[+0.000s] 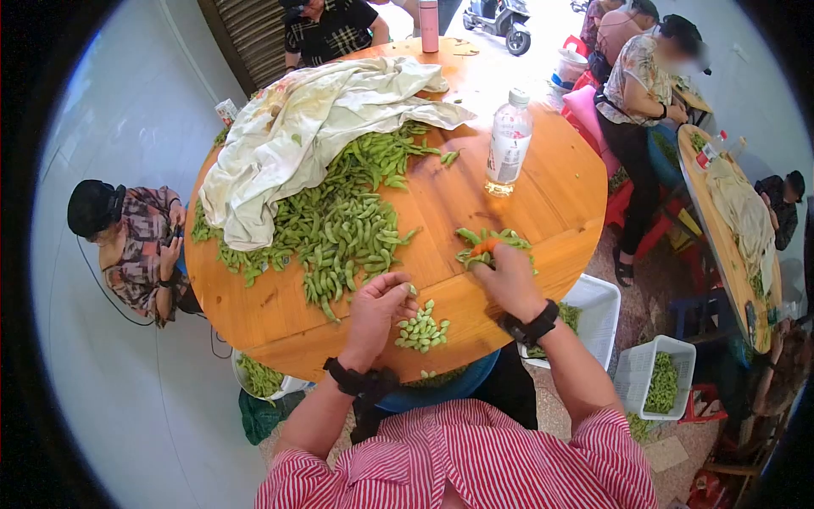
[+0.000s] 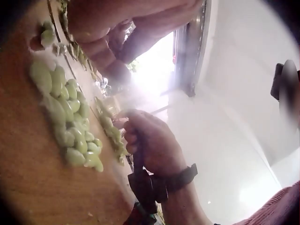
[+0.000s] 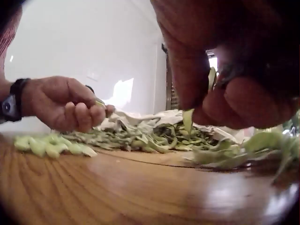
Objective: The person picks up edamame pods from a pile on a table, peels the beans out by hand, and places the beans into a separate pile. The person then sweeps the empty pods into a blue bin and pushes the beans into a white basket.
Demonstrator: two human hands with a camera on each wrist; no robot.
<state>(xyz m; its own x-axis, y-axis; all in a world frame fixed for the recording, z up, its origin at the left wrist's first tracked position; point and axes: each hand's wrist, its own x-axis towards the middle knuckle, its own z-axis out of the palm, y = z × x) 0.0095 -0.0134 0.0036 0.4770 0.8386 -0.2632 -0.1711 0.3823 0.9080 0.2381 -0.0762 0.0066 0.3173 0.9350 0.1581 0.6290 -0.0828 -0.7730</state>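
Note:
My left hand [image 1: 377, 318] pinches a small green bean [image 1: 413, 290] between thumb and fingers, beside a little heap of shelled beans [image 1: 421, 331] near the table's front edge. To the right, my right hand [image 1: 511, 280] is lowered over a small pile of pods [image 1: 469, 239], with something orange [image 1: 485, 246] at its fingertips. In the right wrist view a green pod piece [image 3: 188, 121] sticks out from the curled fingers of my right hand [image 3: 229, 79]. The left wrist view shows the shelled beans [image 2: 70, 117] on bare wood.
A large mound of pods [image 1: 348, 229] lies behind my left hand, partly under a stained cloth [image 1: 297, 127]. A bottle [image 1: 509, 144] stands behind my right hand, a pink flask [image 1: 429, 25] at the far edge. White baskets [image 1: 655, 377] stand below right; people sit around.

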